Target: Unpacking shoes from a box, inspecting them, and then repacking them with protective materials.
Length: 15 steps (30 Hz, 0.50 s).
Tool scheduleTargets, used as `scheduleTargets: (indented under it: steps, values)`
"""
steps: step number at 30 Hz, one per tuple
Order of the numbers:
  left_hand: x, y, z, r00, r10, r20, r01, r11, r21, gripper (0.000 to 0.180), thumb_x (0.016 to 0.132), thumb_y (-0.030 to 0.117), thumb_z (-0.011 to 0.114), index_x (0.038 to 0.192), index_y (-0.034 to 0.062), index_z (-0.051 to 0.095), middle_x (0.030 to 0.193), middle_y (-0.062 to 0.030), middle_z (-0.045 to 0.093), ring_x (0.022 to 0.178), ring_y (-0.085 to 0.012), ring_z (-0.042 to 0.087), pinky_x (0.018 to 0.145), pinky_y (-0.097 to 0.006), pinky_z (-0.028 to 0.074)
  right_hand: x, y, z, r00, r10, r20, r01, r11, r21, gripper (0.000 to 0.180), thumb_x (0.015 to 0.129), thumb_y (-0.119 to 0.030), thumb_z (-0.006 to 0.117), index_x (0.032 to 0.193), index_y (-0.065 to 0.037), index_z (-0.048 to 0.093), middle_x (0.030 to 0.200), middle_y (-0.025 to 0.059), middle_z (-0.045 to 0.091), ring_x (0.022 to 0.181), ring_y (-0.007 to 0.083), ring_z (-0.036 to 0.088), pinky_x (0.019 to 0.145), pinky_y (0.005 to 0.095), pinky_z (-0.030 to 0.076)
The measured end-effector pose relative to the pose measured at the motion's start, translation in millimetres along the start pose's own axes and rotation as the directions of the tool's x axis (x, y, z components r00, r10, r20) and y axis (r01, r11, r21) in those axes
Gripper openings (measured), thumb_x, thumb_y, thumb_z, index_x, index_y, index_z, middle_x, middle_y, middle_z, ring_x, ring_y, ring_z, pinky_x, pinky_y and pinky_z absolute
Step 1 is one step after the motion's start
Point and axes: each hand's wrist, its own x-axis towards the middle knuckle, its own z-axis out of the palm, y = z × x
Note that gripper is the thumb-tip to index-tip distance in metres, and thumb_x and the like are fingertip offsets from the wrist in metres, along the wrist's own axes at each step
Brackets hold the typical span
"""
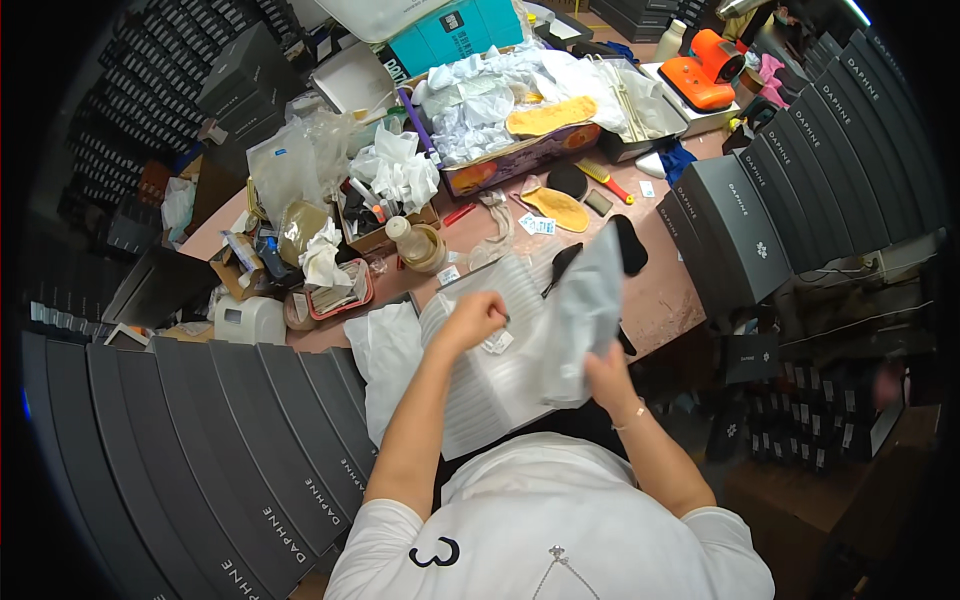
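Raised over the near edge of the table is a long greyish-white packet (583,315), blurred by motion. My right hand (606,374) is closed on its lower right edge; what is inside it does not show. My left hand (478,322) is closed in a pinch above the white foam sheet (465,395). Something small and dark is at its fingertips, too small to name, and a white tag (497,342) is just below them. Black shoe-like pieces (629,244) lie behind the packet, partly hidden by it. White tissue paper (385,365) spreads to the left of the foam.
A box (520,162) heaped with white paper stands at the back, a yellow insole (552,116) on top. Nearer are another yellow insole (558,209), a brush (605,180) and a bottle (415,245). Grey shoeboxes (720,235) rise at right; more boxes (230,430) line the left.
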Motion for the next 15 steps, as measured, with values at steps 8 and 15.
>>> scheduleTargets:
  steps: [8, 15]
  values:
    - [-34.2, 9.7, 14.8, 0.965, 0.000, -0.263, -0.025, 0.995, -0.093, 0.016, 0.079, 0.005, 0.065, 0.094, 0.0001, 0.065, 0.080, -0.0066, 0.064, 0.071, -0.0127, 0.058, 0.063, -0.025, 0.046, 30.1, 142.1, 27.3, 0.938, -0.143, 0.315, 0.343, 0.502, -0.794, 0.071, 0.078, -0.027, 0.069, 0.136, 0.000, 0.038, 0.125, 0.0260, 0.049, 0.103, 0.0404, 0.056, 0.090, 0.0432, 0.045]
    - [-193.5, 15.9, 41.8, 0.802, -0.515, 0.303, 0.493, 0.857, 0.152, 0.030, 0.083, 0.027, 0.067, 0.098, 0.0012, 0.066, 0.083, -0.0070, 0.064, 0.071, -0.0159, 0.060, 0.063, -0.028, 0.048, 30.6, 38.8, 22.9, 0.991, 0.014, 0.132, 0.064, 0.820, -0.568, 0.067, 0.081, -0.030, 0.069, 0.133, 0.002, 0.042, 0.121, 0.0275, 0.052, 0.100, 0.0395, 0.059, 0.085, 0.0430, 0.048]
